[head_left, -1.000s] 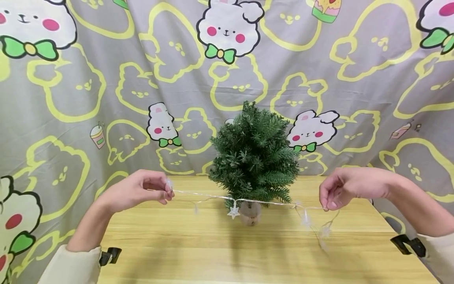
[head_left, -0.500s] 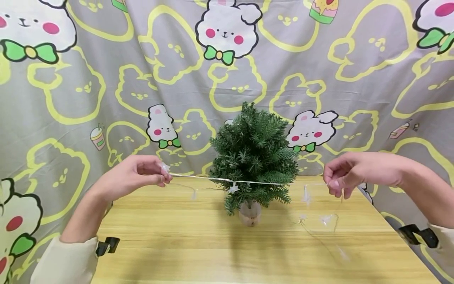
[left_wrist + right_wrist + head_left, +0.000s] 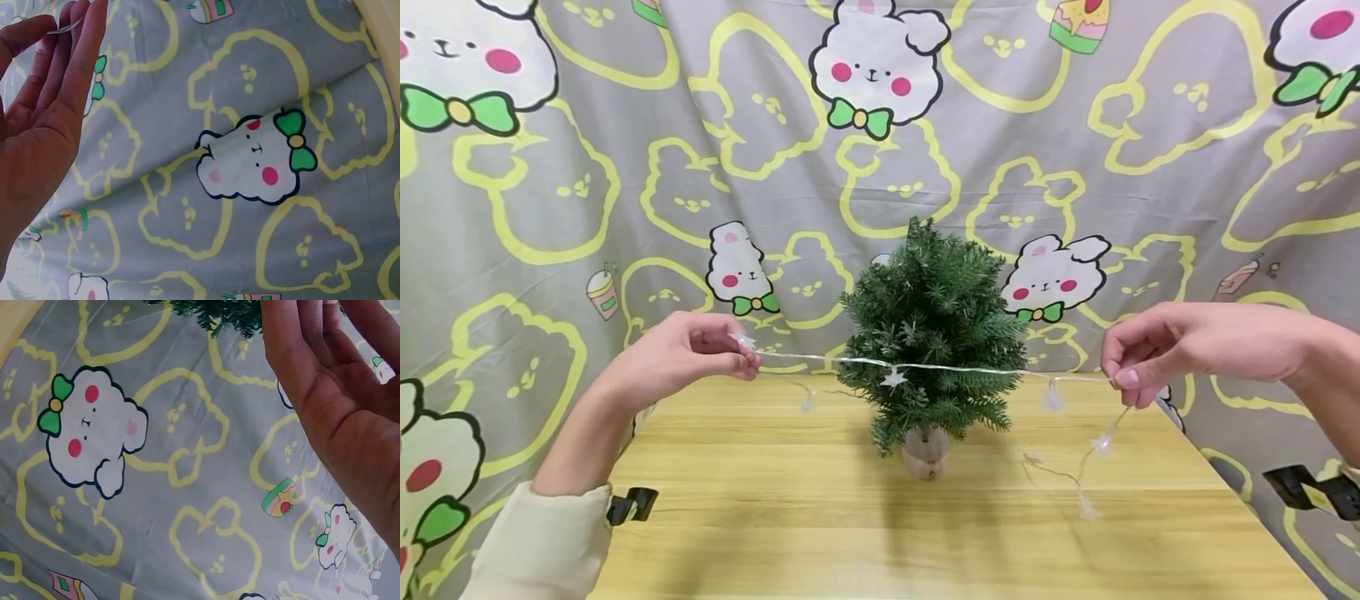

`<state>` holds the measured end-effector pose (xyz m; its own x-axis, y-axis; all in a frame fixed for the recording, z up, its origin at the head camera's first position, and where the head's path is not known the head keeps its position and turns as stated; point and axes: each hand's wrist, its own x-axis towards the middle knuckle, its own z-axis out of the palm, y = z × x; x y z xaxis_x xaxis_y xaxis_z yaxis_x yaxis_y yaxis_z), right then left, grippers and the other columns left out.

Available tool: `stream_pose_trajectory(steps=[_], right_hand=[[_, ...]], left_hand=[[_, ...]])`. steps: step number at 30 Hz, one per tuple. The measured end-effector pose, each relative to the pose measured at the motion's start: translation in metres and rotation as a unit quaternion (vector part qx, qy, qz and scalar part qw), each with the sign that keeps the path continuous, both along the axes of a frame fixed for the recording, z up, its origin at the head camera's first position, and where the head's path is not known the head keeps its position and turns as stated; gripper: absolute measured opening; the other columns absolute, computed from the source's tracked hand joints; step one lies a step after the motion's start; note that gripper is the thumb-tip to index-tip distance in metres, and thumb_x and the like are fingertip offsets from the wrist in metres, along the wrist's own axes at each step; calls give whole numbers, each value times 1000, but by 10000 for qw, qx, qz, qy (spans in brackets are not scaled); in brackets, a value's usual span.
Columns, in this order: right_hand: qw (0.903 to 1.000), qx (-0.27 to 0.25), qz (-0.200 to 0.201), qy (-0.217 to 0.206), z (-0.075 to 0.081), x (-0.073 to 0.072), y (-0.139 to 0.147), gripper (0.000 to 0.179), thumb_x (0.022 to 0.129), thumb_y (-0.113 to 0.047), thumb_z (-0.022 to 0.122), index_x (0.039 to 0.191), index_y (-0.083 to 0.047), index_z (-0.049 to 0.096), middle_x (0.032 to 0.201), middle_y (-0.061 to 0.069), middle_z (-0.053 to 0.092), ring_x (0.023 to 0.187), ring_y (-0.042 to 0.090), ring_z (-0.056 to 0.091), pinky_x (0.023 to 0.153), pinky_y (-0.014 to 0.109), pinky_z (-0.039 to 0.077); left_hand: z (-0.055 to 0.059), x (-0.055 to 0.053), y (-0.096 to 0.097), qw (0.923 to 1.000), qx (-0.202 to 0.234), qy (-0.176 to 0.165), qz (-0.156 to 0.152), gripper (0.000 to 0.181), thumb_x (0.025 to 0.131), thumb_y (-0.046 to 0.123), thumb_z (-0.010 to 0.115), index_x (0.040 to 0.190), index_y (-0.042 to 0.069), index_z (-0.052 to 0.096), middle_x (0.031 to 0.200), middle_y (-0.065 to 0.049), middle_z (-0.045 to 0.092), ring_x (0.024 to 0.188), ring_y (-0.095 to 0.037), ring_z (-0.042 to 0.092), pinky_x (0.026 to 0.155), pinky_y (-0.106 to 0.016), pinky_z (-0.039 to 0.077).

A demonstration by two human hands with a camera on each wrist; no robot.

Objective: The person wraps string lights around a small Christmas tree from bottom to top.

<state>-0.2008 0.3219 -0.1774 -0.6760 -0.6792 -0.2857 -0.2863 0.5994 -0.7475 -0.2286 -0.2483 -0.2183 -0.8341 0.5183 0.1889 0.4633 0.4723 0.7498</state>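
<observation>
A clear string of star lights [image 3: 892,377] stretches nearly level between both hands, in front of a small green artificial Christmas tree [image 3: 932,325] in the head view. On the left, my left hand [image 3: 688,350] pinches the string near one star. At the other side my right hand [image 3: 1187,350] pinches it between thumb and fingers. From the right hand a loose end with several stars hangs down over the table. The left wrist view shows a bit of clear wire [image 3: 65,28] at the left fingertips. In the right wrist view the right fingertips are cut off.
The tree stands on a pale round base [image 3: 926,457] towards the back of the light wood table [image 3: 820,533]. Behind it hangs a grey curtain [image 3: 775,192] printed with rabbits and yellow outlines. The table's right edge slants away beneath the right forearm.
Both hands have risen, lifting the taut string from the tree's base to its lower branches. My right hand has also moved a little to the right.
</observation>
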Motion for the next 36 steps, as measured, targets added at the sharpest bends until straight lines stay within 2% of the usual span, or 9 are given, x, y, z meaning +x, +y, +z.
stream_pose_trajectory(steps=[4,7,11,15,20,24,28,32,36], right_hand=[[9998,-41,12,210,4,1,-2,11,105,-9,51,108,-3,61,99,16,66,93,30,67,81,32,54],[9992,-64,-93,389,8,1,-3,12,105,-10,52,109,-3,61,99,16,66,93,29,66,81,31,54],[9987,-73,-205,461,13,0,-6,13,105,-11,53,111,-2,60,102,15,66,97,30,67,86,30,55],[9986,-141,-129,494,18,0,-9,13,105,-9,53,112,-2,60,102,15,67,96,31,68,87,31,56],[9982,-107,-3,582,22,2,-10,13,105,-8,52,112,-5,62,104,15,68,97,30,68,86,31,56],[9982,-133,177,553,22,3,-10,13,105,-6,51,111,-5,62,102,14,68,97,29,67,84,31,55],[9974,-271,422,527,22,3,-10,14,104,-3,50,110,-5,63,98,14,67,91,28,66,81,32,54],[9961,-352,602,543,21,3,-10,15,104,0,50,110,-5,63,96,15,67,88,27,66,79,32,53],[9963,-348,616,483,20,3,-12,15,103,0,51,109,-5,64,96,15,66,88,27,65,79,32,54]], left_hand=[[1,-1,0,9998,-106,69,157,6,97,9,66,100,4,68,98,-8,77,93,-22,75,87,-34,60],[1,-5,1,9991,-143,59,389,7,97,9,66,100,4,69,98,-7,77,92,-21,75,86,-32,60],[1,-13,2,9973,-249,78,683,11,97,13,67,102,5,70,97,-4,78,92,-19,75,85,-29,59],[4,-22,3,9952,-299,181,912,14,97,20,68,103,7,72,96,-1,78,93,-17,74,88,-25,55],[12,-34,11,9936,-100,230,1098,15,96,18,69,103,6,72,97,-3,78,93,-18,75,89,-22,54],[19,-41,22,9922,66,176,1233,15,96,18,69,103,5,71,97,-3,78,92,-17,75,89,-27,56],[26,-48,31,9933,339,63,1103,19,97,18,69,105,0,69,96,-4,77,94,-21,75,88,-30,59],[31,-55,40,9927,559,3,1073,17,95,14,69,104,-1,68,96,-5,77,92,-20,75,84,-29,60],[31,-62,46,9933,532,-66,1021,17,94,11,67,104,-4,67,93,-2,77,90,-16,75,84,-28,61]])
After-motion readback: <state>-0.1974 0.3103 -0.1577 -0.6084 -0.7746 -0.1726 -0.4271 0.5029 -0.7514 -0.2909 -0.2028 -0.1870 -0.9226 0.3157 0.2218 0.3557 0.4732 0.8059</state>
